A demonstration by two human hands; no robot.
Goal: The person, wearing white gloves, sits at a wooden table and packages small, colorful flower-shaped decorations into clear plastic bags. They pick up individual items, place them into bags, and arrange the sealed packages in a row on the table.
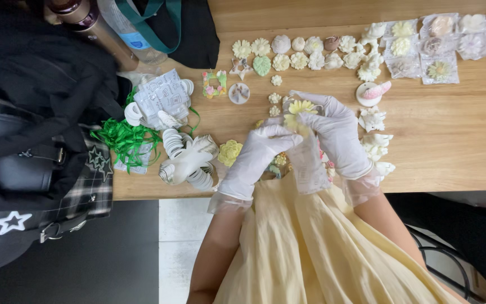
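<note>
Both my hands wear thin white gloves over a wooden table (pixel 451 135). My right hand (pixel 336 132) pinches a pale yellow flower-shaped piece (pixel 298 111) at its upper side. My left hand (pixel 260 152) holds a clear plastic bag (pixel 307 163) by its top, right under the flower. The flower sits at the mouth of the bag. A second yellow flower (pixel 230 152) lies on the table just left of my left hand.
Rows of small white and cream flower and shell pieces (pixel 305 56) lie farther back, bagged ones (pixel 428 48) at the far right. White pieces (pixel 375 138) sit beside my right hand. Green ribbon (pixel 125 138), white tags (pixel 189 160), dark bags (pixel 29 129) and bottles (pixel 102 22) crowd the left.
</note>
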